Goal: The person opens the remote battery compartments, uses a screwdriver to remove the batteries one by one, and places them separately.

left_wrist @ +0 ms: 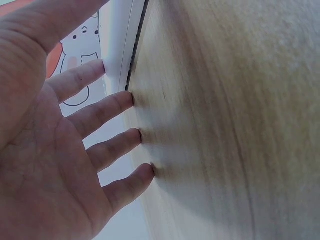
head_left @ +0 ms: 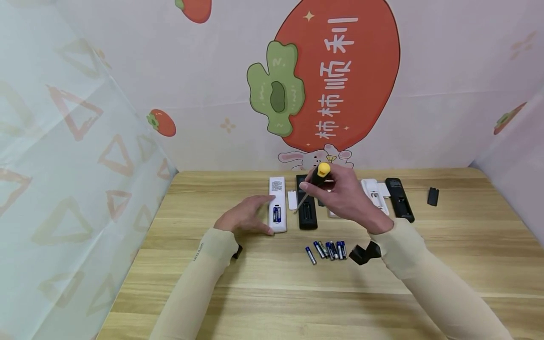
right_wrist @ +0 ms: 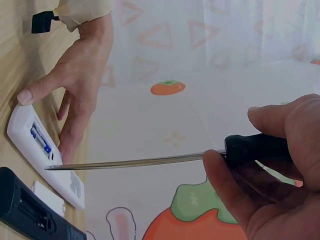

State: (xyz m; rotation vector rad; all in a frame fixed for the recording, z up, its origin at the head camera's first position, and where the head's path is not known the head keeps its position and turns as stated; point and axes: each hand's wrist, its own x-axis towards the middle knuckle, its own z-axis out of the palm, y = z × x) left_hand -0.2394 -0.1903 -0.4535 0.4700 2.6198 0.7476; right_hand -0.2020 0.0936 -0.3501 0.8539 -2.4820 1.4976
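A white remote control (head_left: 278,227) lies back up, its battery compartment uncovered with blue batteries (head_left: 277,214) inside. My left hand (head_left: 244,215) steadies it, thumb at its near end and index finger along its left side. In the left wrist view the other fingers (left_wrist: 112,112) extend straight down to the tabletop. My right hand (head_left: 342,191) grips a screwdriver (head_left: 318,175) by its black and yellow handle. The long metal shaft (right_wrist: 130,163) slants down, its tip overlapping the white remote in the right wrist view. A white battery cover (head_left: 292,200) lies just right of that remote.
Right of the cover lies a black remote (head_left: 308,221) with an open compartment. Several batteries (head_left: 330,250) sit nearer on the wooden table. Farther right are another white remote (head_left: 374,186), a black remote (head_left: 398,196) and a black cover (head_left: 433,196). A printed cloth backdrop (head_left: 204,141) stands behind.
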